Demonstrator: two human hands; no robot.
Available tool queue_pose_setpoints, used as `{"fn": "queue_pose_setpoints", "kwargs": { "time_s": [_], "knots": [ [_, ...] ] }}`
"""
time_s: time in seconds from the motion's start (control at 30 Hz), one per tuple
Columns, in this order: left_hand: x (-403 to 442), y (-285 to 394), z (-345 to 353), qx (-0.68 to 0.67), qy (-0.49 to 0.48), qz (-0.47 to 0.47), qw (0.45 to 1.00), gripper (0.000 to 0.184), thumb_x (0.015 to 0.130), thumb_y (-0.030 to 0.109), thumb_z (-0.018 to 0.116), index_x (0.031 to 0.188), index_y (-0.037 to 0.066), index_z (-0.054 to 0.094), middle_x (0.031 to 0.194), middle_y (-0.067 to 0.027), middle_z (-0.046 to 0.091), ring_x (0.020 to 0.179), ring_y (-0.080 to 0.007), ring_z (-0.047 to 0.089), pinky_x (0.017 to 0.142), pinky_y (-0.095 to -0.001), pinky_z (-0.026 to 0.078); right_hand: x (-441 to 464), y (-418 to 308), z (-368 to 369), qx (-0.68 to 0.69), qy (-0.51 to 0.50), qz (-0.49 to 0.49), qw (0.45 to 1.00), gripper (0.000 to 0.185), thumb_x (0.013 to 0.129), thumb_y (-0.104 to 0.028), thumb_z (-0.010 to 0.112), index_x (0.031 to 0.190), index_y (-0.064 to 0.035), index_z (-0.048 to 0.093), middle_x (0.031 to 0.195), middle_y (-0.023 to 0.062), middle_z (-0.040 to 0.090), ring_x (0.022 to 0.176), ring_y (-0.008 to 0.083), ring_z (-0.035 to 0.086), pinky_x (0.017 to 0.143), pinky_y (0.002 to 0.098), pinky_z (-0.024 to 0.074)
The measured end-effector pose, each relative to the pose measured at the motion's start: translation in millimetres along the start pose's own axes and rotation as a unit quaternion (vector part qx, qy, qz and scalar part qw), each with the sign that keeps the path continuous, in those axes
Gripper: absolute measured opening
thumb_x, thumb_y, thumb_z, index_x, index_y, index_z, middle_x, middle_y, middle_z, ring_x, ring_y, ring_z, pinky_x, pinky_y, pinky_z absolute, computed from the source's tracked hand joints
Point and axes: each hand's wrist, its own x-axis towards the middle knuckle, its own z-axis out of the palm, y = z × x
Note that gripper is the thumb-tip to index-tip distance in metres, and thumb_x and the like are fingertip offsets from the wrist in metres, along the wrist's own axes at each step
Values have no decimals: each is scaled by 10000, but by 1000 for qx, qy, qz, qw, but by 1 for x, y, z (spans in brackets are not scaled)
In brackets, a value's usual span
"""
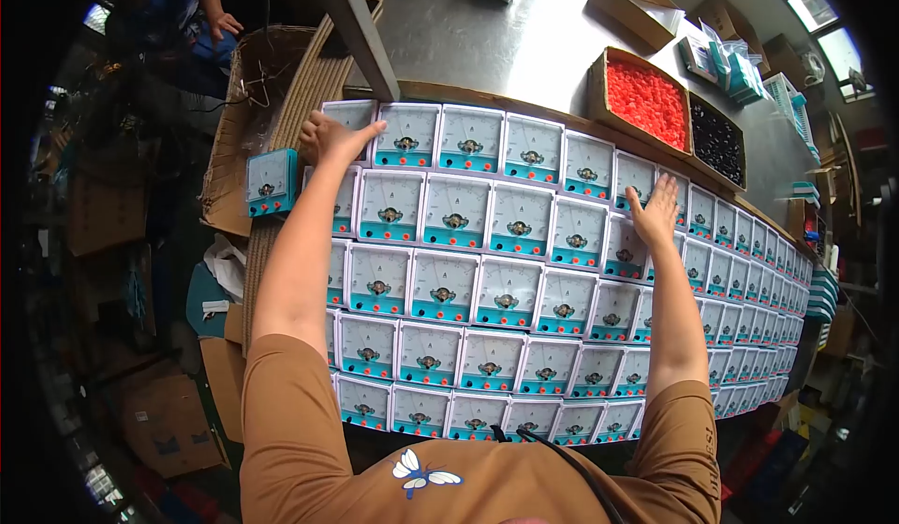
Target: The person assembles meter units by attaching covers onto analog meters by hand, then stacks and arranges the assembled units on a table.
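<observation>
Rows of teal-and-clear meter boxes [455,215] cover the worktable, each with a dial face and red and black terminals. My left hand [334,138] rests on the top-left box [350,112] of the back row, fingers spread over its left edge and top. On the back row farther right, my right hand [657,210] lies with its fingers extended over the boxes and its thumb apart. A single meter box [272,182] stands apart at the left, on the corrugated cardboard edge beside my left forearm.
Behind the rows are a box of red parts [646,103] and a box of black parts [716,145]. A metal post [361,32] rises near my left hand. Another person [192,9] is at the upper left, by a large carton [225,163].
</observation>
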Motion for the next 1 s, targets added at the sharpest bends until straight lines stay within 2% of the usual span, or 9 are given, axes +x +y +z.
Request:
{"fn": "queue_pose_setpoints", "kwargs": {
  "time_s": [0.03,0.07,0.2,0.47,0.57,0.77,0.87,0.97,1.0],
  "knots": [
    [14,-5,12,-22,-34,-5,999,1225,465,745,797,1283,-75,399,1366,-264,437,1302,-378,401,1077,-471,341,-2,-1,-1,7,-2,3,1000,1030,857,-710,457,1529,-18,96,1594,205,85,1483,332,67,1173,508,109],
    [19,-10,28,-31,-5,1,1000,1223,449,730,812,1276,-74,404,1349,-276,458,1279,-382,436,1057,-475,373,-2,-2,-1,7,-6,5,1000,1038,853,-712,460,1529,-18,87,1596,203,75,1484,332,59,1175,507,100],
    [-1,9,-10,27,8,39,999,1177,478,692,822,1270,-74,409,1346,-271,460,1285,-381,426,1038,-482,398,-2,0,-2,22,3,12,1000,1039,848,-708,468,1527,-12,102,1593,210,81,1483,337,57,1175,513,87],
    [28,-29,21,-85,-78,76,990,1215,509,707,805,1315,-91,370,1359,-320,433,1294,-419,423,1081,-457,349,-6,-24,-5,39,-18,39,998,1118,797,-733,515,1512,31,121,1585,224,112,1478,345,87,1168,528,107],
    [28,-26,20,-73,-66,73,992,1198,512,707,805,1300,-88,379,1330,-318,454,1286,-421,423,1080,-461,348,-7,-26,-7,43,-17,36,998,1120,799,-745,500,1509,38,129,1580,228,131,1475,352,102,1163,531,121],
    [13,-9,11,3,-37,68,997,1201,496,712,811,1288,-87,393,1316,-310,468,1291,-417,419,1079,-465,350,-3,-43,-11,12,-8,92,996,1097,808,-751,480,1506,32,161,1572,235,157,1476,353,94,1169,526,96],
    [18,-14,15,-23,-51,53,997,1209,486,719,812,1286,-88,397,1314,-303,474,1287,-417,426,1078,-466,352,-15,-55,-42,-61,-61,98,991,1018,849,-718,443,1516,-1,167,1575,215,170,1478,329,109,1170,534,64],
    [20,-16,21,-41,-63,52,996,1210,487,724,808,1284,-88,398,1312,-291,481,1284,-409,434,1076,-463,356,-26,-48,-11,30,76,-104,991,916,897,-670,395,1525,-41,176,1581,188,175,1478,300,130,1165,555,39],
    [20,-17,21,-41,-62,53,996,1209,488,725,807,1284,-88,398,1312,-287,484,1284,-405,436,1075,-460,357,-30,-48,-12,12,55,-100,993,891,907,-658,384,1526,-51,180,1583,180,175,1478,291,136,1166,554,38]
  ]
}}
